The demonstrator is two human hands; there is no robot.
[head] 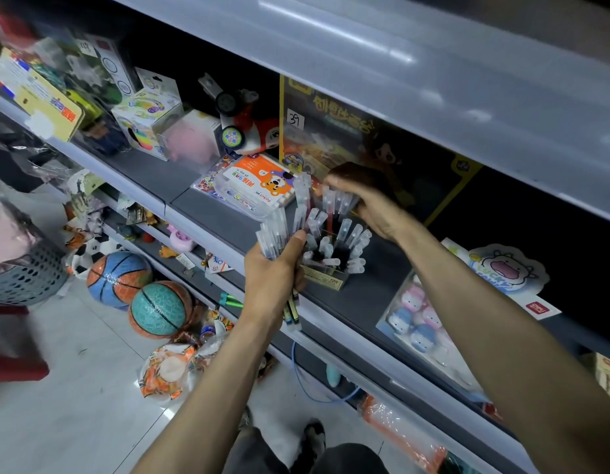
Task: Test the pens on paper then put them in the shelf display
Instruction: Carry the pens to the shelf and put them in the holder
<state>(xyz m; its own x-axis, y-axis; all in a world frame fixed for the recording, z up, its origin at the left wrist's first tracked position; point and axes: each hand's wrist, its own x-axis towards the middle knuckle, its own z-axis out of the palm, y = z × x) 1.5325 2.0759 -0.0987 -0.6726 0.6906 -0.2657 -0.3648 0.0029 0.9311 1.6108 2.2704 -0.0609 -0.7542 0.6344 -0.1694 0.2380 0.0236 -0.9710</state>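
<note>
My left hand point(271, 278) grips a fanned bunch of pens point(283, 227) with clear caps, held upright in front of the shelf edge. My right hand point(361, 200) reaches over the shelf and pinches a few more capped pens point(337, 200) at their tops. Directly below it a small clear display holder point(331, 278) with a gold label stands on the dark shelf point(365, 302), and several pens point(344, 248) stand in it with caps up. No paper is in view.
An orange-and-white boxed set point(259, 189) lies left of the holder, toys behind it. A pack of small figures point(423, 326) lies to the right. The upper shelf point(399, 80) overhangs. Two basketballs point(139, 289) and a grey basket point(23, 271) sit on the floor.
</note>
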